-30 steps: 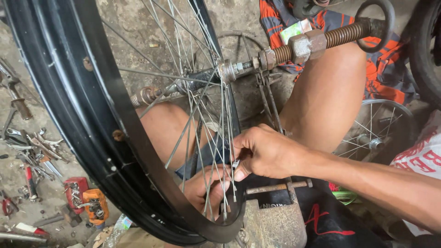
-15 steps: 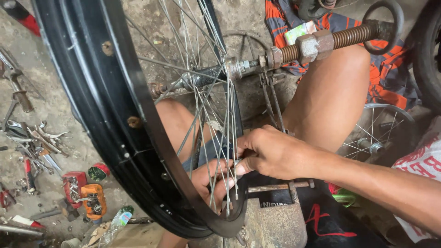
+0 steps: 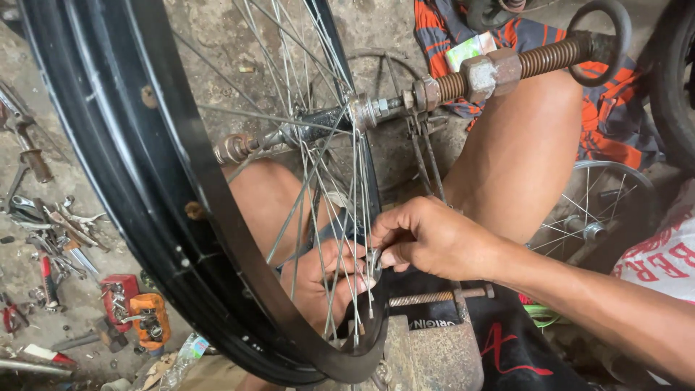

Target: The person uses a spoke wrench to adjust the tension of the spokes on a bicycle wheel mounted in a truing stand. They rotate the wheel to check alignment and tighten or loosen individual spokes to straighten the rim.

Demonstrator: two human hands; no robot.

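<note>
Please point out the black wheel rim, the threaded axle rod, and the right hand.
black wheel rim (image 3: 108,137), head view, on its broad band.
threaded axle rod (image 3: 550,56), head view, on its thread.
right hand (image 3: 434,239), head view, on its back.

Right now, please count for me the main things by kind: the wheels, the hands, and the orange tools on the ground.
Spoked wheels: 2, the large black rim being worked on and a small wheel at the right.
Hands: 2, the left hand behind the spokes and the right hand pinching at a spoke.
Orange tools: 1, the orange tool on the ground.
Total: 5
</note>
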